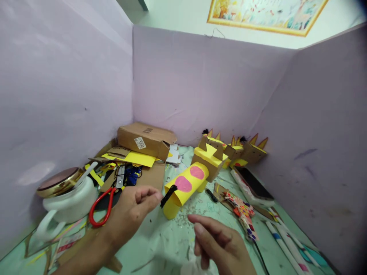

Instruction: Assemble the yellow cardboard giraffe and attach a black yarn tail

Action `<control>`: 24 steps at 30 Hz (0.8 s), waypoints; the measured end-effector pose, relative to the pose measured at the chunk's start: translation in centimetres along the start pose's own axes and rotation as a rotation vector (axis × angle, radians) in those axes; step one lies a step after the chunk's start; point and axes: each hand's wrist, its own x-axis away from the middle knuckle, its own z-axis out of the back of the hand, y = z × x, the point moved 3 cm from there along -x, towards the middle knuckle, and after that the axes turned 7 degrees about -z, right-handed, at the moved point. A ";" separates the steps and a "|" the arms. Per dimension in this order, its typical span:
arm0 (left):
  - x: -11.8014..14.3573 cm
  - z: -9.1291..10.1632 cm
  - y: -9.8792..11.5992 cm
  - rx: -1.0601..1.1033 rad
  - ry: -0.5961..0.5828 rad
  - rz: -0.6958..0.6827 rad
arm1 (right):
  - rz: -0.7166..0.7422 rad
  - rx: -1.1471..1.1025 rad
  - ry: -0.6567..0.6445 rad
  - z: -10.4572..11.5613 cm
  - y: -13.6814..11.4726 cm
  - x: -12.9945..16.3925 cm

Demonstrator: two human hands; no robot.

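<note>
A yellow paper-tube animal with pink spots (183, 184) stands mid-table, with a cardboard box head (210, 162) at its far end. From its near end hangs a black yarn-like tail (169, 196). My left hand (137, 208) is beside the tail, thumb and fingers pressed together in a pinch. Its fingertips are right at the tail's lower end; whether they grip it is unclear. My right hand (220, 242) hovers in front of the animal, half curled, thumb and forefinger apart, holding nothing visible. Below it, something white and blurred (197, 267) shows at the frame's bottom edge.
Red-handled scissors (103, 208), a white mug (71, 202) and a cardboard box (146, 139) are left. On the right are a patterned glue gun (241, 210) with a cord, a phone (254, 181) and white sticks (286, 244). Similar cardboard animals (252, 151) stand behind. Lilac panels (200, 84) enclose the table.
</note>
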 end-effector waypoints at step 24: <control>-2.6 -5.4 -8.2 -0.038 -0.074 -0.052 | 0.446 0.169 0.194 4.7 -0.7 -16.8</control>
